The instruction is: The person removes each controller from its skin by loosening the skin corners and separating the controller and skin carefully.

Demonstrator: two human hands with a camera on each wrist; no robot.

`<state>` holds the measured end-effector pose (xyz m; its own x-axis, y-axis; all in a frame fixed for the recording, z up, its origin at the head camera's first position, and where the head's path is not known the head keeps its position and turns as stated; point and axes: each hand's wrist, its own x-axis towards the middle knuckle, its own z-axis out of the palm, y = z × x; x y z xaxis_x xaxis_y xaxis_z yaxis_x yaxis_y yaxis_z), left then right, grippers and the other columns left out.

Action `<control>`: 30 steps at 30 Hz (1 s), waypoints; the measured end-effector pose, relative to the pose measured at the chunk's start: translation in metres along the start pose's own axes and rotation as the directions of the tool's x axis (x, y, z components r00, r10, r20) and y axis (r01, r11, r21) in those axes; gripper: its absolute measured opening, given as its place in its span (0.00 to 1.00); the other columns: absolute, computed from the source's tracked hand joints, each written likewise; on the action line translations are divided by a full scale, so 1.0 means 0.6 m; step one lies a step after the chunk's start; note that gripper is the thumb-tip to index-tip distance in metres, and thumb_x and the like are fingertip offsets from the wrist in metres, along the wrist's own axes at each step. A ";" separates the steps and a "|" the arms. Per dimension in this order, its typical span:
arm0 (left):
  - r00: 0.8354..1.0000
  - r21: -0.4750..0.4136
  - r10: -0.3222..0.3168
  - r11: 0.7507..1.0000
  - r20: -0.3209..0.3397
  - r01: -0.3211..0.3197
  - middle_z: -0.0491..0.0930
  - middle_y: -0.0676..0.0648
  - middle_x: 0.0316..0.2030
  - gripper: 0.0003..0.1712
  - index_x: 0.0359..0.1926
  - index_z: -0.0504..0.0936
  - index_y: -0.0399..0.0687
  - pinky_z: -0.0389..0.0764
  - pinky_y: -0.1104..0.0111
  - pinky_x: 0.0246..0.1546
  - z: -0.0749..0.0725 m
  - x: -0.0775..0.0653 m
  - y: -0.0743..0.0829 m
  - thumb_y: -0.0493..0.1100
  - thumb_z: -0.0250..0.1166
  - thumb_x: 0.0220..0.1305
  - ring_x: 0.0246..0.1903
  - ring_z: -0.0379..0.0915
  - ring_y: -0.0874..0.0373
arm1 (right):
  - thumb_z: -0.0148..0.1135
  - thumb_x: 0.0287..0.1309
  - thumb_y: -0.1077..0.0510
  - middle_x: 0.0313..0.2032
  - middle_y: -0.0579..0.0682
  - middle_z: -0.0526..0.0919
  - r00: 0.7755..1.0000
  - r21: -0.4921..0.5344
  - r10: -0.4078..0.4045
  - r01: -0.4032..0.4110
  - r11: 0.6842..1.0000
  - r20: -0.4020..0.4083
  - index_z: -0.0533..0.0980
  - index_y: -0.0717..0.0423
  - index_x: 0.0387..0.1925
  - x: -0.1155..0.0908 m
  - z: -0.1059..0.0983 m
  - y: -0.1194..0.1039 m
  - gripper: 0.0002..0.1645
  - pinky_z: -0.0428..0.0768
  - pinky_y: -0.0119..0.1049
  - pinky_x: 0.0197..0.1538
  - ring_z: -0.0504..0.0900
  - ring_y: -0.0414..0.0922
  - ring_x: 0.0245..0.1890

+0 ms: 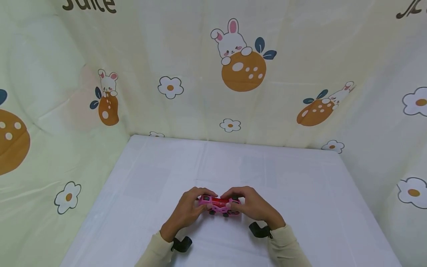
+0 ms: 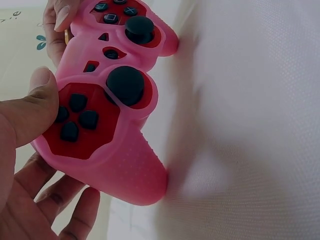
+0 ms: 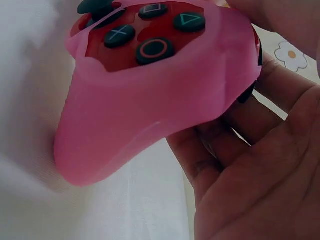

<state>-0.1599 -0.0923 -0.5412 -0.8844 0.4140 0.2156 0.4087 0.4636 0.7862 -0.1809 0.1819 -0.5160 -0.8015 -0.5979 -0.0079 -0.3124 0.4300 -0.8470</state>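
Note:
A red game controller (image 1: 219,202) in a pink silicone cover is between my two hands, low in the middle of the head view. My left hand (image 1: 187,208) grips its left end; in the left wrist view the thumb (image 2: 44,90) lies at the edge beside the black direction buttons (image 2: 78,117) and the fingers are beneath. My right hand (image 1: 256,206) holds the other end, its fingers behind the body in the right wrist view. There the round buttons (image 3: 155,50) face up, and the pink grip (image 3: 107,130) points down toward the white cloth.
A white-covered table (image 1: 160,174) spreads out around the hands. Cream curtains (image 1: 197,48) printed with rabbits, oranges and flowers stand behind it and on both sides. Black wrist cameras (image 1: 182,244) stick out from both wrists close over the cloth.

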 end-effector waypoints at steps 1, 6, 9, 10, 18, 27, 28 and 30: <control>1.000 0.001 0.001 1.000 0.000 -0.001 0.87 0.62 0.55 0.19 0.57 0.86 0.67 0.81 0.58 0.52 0.000 0.000 0.000 0.44 0.75 0.67 0.51 0.79 0.62 | 0.70 0.70 0.56 0.50 0.38 0.89 1.000 -0.004 0.000 0.000 1.000 0.005 0.85 0.38 0.53 0.001 -0.001 0.000 0.14 0.81 0.41 0.61 0.85 0.40 0.51; 1.000 0.002 0.006 1.000 -0.004 -0.006 0.86 0.62 0.55 0.19 0.56 0.86 0.67 0.80 0.59 0.53 0.000 0.000 -0.002 0.44 0.74 0.67 0.51 0.79 0.63 | 0.71 0.68 0.54 0.49 0.40 0.90 1.000 -0.023 0.002 -0.002 1.000 0.017 0.86 0.40 0.53 0.003 -0.006 -0.002 0.14 0.80 0.44 0.60 0.85 0.40 0.50; 1.000 0.001 0.014 1.000 -0.005 -0.014 0.87 0.61 0.55 0.18 0.56 0.86 0.67 0.80 0.61 0.53 0.000 0.000 -0.003 0.45 0.74 0.68 0.51 0.79 0.63 | 0.73 0.67 0.50 0.48 0.40 0.90 1.000 -0.025 0.010 -0.009 1.000 0.018 0.86 0.41 0.52 0.004 -0.009 0.000 0.14 0.79 0.45 0.59 0.85 0.41 0.49; 1.000 0.001 0.017 1.000 -0.005 -0.017 0.87 0.61 0.55 0.18 0.56 0.86 0.67 0.80 0.62 0.53 0.000 0.000 -0.003 0.45 0.74 0.68 0.52 0.79 0.63 | 0.74 0.66 0.49 0.47 0.41 0.90 1.000 -0.023 0.012 -0.012 1.000 0.018 0.87 0.41 0.52 0.004 -0.010 0.000 0.14 0.79 0.45 0.59 0.85 0.41 0.49; 1.000 -0.010 0.025 1.000 -0.006 -0.025 0.87 0.62 0.55 0.17 0.56 0.86 0.66 0.79 0.63 0.53 -0.001 -0.001 -0.004 0.45 0.73 0.68 0.52 0.78 0.63 | 0.75 0.64 0.52 0.45 0.38 0.90 1.000 -0.057 0.006 -0.005 0.998 0.023 0.87 0.39 0.50 0.007 -0.015 0.003 0.13 0.79 0.50 0.58 0.82 0.41 0.48; 1.000 -0.019 0.006 1.000 -0.002 -0.006 0.86 0.63 0.54 0.18 0.56 0.86 0.67 0.79 0.63 0.53 -0.001 -0.001 -0.002 0.45 0.74 0.68 0.51 0.77 0.64 | 0.77 0.61 0.47 0.44 0.36 0.87 0.998 -0.110 0.039 -0.032 0.993 0.056 0.88 0.37 0.46 0.017 -0.024 -0.003 0.12 0.79 0.50 0.54 0.79 0.41 0.47; 1.000 -0.018 0.005 1.000 -0.002 -0.005 0.86 0.64 0.54 0.18 0.56 0.86 0.67 0.78 0.63 0.53 -0.001 -0.001 -0.003 0.45 0.74 0.68 0.51 0.77 0.64 | 0.77 0.61 0.47 0.43 0.36 0.87 0.997 -0.118 0.039 -0.031 0.993 0.062 0.88 0.37 0.46 0.018 -0.026 -0.003 0.12 0.79 0.49 0.53 0.79 0.41 0.46; 1.000 -0.016 0.010 1.000 -0.005 -0.010 0.87 0.64 0.54 0.18 0.56 0.86 0.67 0.78 0.61 0.52 -0.001 -0.001 -0.003 0.44 0.74 0.68 0.50 0.77 0.64 | 0.78 0.60 0.46 0.42 0.36 0.86 0.996 -0.134 0.039 -0.029 0.991 0.078 0.88 0.37 0.44 0.022 -0.028 -0.004 0.11 0.79 0.46 0.52 0.79 0.41 0.44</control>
<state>-0.1602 -0.0938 -0.5427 -0.8816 0.4143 0.2262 0.4137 0.4472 0.7930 -0.1995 0.1844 -0.5048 -0.7712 -0.6312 -0.0823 -0.3548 0.5337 -0.7677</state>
